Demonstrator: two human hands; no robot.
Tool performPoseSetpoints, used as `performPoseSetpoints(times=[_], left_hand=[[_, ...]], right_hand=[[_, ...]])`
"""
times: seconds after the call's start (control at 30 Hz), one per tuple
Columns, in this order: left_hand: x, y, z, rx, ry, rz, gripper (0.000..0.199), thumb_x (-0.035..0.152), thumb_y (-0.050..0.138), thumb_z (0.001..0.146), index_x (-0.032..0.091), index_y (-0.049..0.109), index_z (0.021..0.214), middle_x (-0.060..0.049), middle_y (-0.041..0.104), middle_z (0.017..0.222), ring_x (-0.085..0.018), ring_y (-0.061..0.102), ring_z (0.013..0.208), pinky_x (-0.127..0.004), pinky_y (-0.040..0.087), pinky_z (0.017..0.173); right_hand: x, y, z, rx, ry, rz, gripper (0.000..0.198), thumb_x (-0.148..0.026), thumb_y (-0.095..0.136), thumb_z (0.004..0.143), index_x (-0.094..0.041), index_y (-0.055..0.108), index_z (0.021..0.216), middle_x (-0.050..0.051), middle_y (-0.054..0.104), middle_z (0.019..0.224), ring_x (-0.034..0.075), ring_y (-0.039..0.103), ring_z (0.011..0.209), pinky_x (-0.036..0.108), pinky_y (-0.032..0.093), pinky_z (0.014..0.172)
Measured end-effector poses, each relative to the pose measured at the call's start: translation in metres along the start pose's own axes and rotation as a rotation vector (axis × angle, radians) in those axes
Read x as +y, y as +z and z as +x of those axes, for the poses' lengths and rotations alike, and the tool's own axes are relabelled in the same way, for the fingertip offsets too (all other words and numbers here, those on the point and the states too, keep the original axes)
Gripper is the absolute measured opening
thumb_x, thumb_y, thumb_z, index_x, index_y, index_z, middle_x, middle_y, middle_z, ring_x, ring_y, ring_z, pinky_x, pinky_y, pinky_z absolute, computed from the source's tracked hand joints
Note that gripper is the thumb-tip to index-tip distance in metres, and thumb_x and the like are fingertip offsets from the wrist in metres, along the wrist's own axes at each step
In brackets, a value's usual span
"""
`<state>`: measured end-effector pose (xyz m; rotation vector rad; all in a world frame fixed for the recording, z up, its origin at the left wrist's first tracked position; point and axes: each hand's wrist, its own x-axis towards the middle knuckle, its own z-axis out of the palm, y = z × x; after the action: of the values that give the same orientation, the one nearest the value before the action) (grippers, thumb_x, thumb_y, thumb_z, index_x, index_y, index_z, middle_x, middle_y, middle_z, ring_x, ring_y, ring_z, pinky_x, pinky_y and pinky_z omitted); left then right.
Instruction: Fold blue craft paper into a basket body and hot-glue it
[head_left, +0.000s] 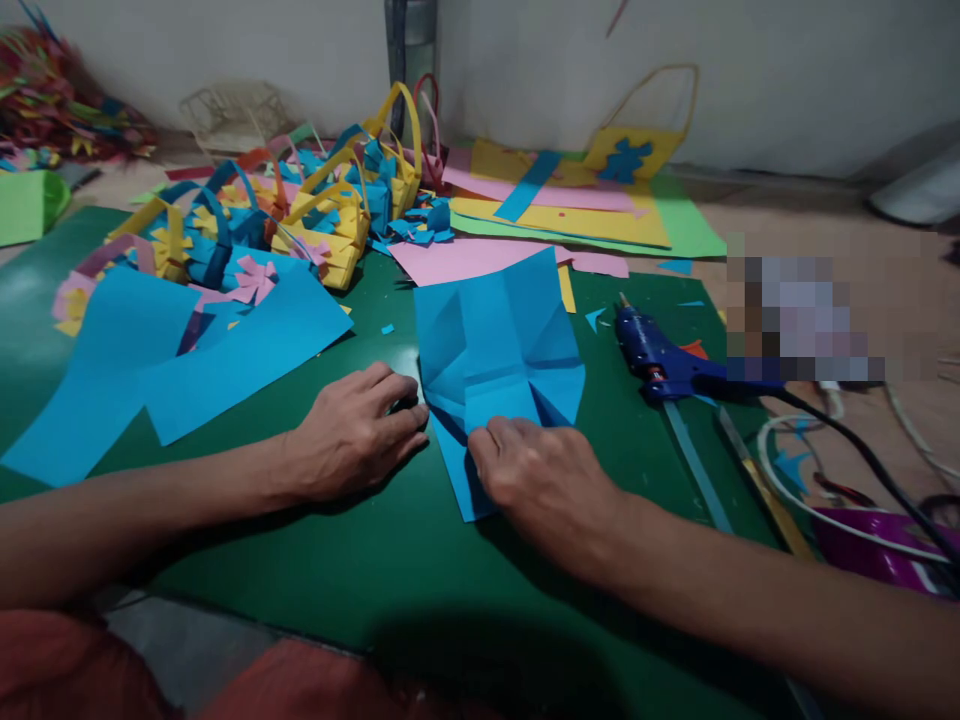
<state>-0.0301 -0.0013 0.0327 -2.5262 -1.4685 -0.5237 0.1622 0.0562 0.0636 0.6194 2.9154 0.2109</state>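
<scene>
A creased sheet of blue paper [495, 330] lies partly folded on the green tabletop [300, 560] in front of me. My right hand [536, 465] is closed on the near part of the sheet, its knuckles bent and fingers pressed down at a fold. At the sheet's left edge is my left hand [367, 430], with its fingers curled in and the tips at the paper. Whether those tips pinch the edge I cannot tell. Two larger blue paper pieces [232, 350] lie to the left of my left hand.
Several small paper baskets [330, 230] with handles crowd the back left. Stacked coloured sheets [630, 220] and a yellow paper bag [645, 150] are at the back. Right of my work lie a blue glue gun [660, 350] with its cord, a cutter-like tool [757, 475] and paper scraps.
</scene>
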Motion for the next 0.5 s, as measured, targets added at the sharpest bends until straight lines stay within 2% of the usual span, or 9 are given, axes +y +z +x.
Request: performPoseSetpoints(times=[0.1,0.17,0.2,0.27,0.33,0.4,0.5], left_hand=[[-0.003,0.000,-0.001,0.037,-0.138,-0.157,0.018,0.027,0.050,0.087,0.014,0.056,0.097,-0.008,0.062,0.086,-0.017,0.055,0.077,-0.030,0.048,0.067],[-0.004,-0.002,-0.002,0.117,-0.234,-0.196,0.032,0.027,0.050,0.087,0.013,0.045,0.115,-0.005,0.062,0.084,-0.015,0.058,0.076,-0.027,0.048,0.067],[-0.004,-0.004,-0.001,0.152,-0.235,-0.161,0.041,0.027,0.050,0.087,0.013,0.038,0.124,-0.003,0.062,0.081,-0.014,0.058,0.072,-0.025,0.047,0.065],[-0.002,-0.009,0.002,0.152,-0.120,-0.026,0.049,0.023,0.045,0.089,0.016,0.025,0.134,0.002,0.059,0.071,-0.012,0.056,0.061,-0.023,0.042,0.056],[0.003,-0.016,0.008,0.044,0.031,0.113,0.050,0.015,0.037,0.089,0.020,0.021,0.136,0.006,0.051,0.058,-0.011,0.049,0.049,-0.022,0.033,0.046],[0.010,-0.025,0.018,-0.094,0.110,0.216,0.054,0.009,0.033,0.086,0.023,0.020,0.136,0.007,0.046,0.053,-0.011,0.043,0.042,-0.023,0.023,0.041],[0.018,-0.035,0.035,-0.233,0.175,0.325,0.051,0.008,0.038,0.083,0.021,0.030,0.131,0.005,0.051,0.056,-0.012,0.046,0.042,-0.024,0.016,0.039]], right_hand=[[-0.005,0.007,-0.004,0.160,-0.052,-0.069,0.020,0.001,0.043,0.071,-0.014,0.055,0.066,0.006,0.058,0.058,0.017,0.053,0.051,0.028,0.011,0.042],[-0.007,0.010,-0.007,0.239,-0.069,-0.111,0.023,0.003,0.040,0.070,-0.014,0.054,0.064,0.006,0.055,0.054,0.016,0.049,0.048,0.028,0.013,0.041],[-0.008,0.011,-0.008,0.260,-0.073,-0.128,0.024,0.003,0.038,0.069,-0.014,0.054,0.064,0.006,0.053,0.053,0.016,0.048,0.047,0.028,0.014,0.040],[-0.009,0.012,-0.010,0.274,-0.084,-0.150,0.026,0.003,0.037,0.070,-0.014,0.055,0.064,0.006,0.053,0.052,0.016,0.047,0.046,0.027,0.016,0.039],[-0.009,0.011,-0.010,0.264,-0.099,-0.156,0.026,0.002,0.037,0.072,-0.013,0.057,0.068,0.007,0.055,0.054,0.017,0.049,0.047,0.027,0.018,0.038],[-0.009,0.009,-0.010,0.230,-0.118,-0.150,0.025,-0.001,0.038,0.073,-0.012,0.061,0.073,0.009,0.058,0.056,0.017,0.052,0.049,0.026,0.022,0.037],[-0.009,0.007,-0.009,0.152,-0.139,-0.114,0.023,-0.003,0.041,0.073,-0.010,0.062,0.080,0.009,0.058,0.056,0.018,0.053,0.050,0.026,0.027,0.037]])
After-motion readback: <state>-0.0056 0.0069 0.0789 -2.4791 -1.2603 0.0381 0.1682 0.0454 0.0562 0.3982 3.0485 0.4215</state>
